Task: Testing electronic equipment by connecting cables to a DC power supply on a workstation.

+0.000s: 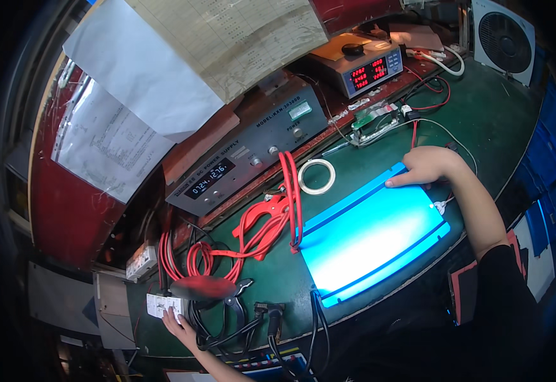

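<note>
A flat blue metal-cased box [367, 232] lies tilted across the right half of the green bench, its top bright with glare. My right hand [423, 167] grips its far right corner, thumb on the top face and fingers curled over the edge, partly hidden. At the lower left, my left hand [179, 328] rests spread fingers on a white socket block [165, 306]. Thick red cables [289, 191] run from the power supply to the box's left end. Black cables [316, 318] come off its near left corner. Beside my left hand are black-handled clamps [236, 309] and a blurred red shape [203, 288].
A grey power supply [246, 153] stands along the back, a red-digit meter [370, 71] to its right. Red clamps [265, 219], a tape roll [316, 176] and a green circuit board [373, 116] lie before them. Papers [144, 70] hang above; a fan [506, 38] stands far right.
</note>
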Tool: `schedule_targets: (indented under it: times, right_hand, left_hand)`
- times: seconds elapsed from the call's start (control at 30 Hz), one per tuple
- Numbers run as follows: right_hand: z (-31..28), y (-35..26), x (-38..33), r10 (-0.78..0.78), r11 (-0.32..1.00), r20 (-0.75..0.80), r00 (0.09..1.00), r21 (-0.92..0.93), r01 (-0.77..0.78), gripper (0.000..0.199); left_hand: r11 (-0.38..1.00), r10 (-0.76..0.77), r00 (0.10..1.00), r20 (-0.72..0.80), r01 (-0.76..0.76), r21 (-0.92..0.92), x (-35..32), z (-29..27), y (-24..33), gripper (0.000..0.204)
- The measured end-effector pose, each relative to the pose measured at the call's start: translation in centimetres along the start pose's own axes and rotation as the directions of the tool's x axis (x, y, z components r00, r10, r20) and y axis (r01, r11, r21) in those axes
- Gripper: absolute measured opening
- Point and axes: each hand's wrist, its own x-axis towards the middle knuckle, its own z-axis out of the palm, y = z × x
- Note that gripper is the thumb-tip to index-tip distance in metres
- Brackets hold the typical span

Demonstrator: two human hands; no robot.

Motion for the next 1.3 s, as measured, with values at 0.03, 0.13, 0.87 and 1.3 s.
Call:
schedule_targets:
  times: [0.03,0.13,0.87,1.3]
  right_hand:
    - [0.04,0.06,0.10,-0.002,1.000,0.000,1.000,0.000,0.002,0.091]
    - [0.06,0.22,0.21,-0.004,1.000,-0.004,1.000,-0.001,0.004,0.091]
    - [0.24,0.14,0.28,-0.001,1.000,-0.022,1.000,-0.027,0.000,0.090]
    - [0.28,0.17,0.28,-0.012,1.000,-0.034,0.999,-0.027,0.011,0.088]
  left_hand:
    - [1.000,0.002,1.000,0.001,-0.002,0.003,-0.04,-0.07,-0.13,0.042]
    - [1.000,-0.007,1.000,0.001,0.007,0.007,0.03,0.10,0.16,0.042]
    - [1.000,-0.010,1.000,0.000,0.010,-0.007,0.00,-0.05,0.18,0.042]
    - [1.000,0.006,1.000,-0.003,-0.006,-0.013,-0.01,0.01,0.19,0.043]
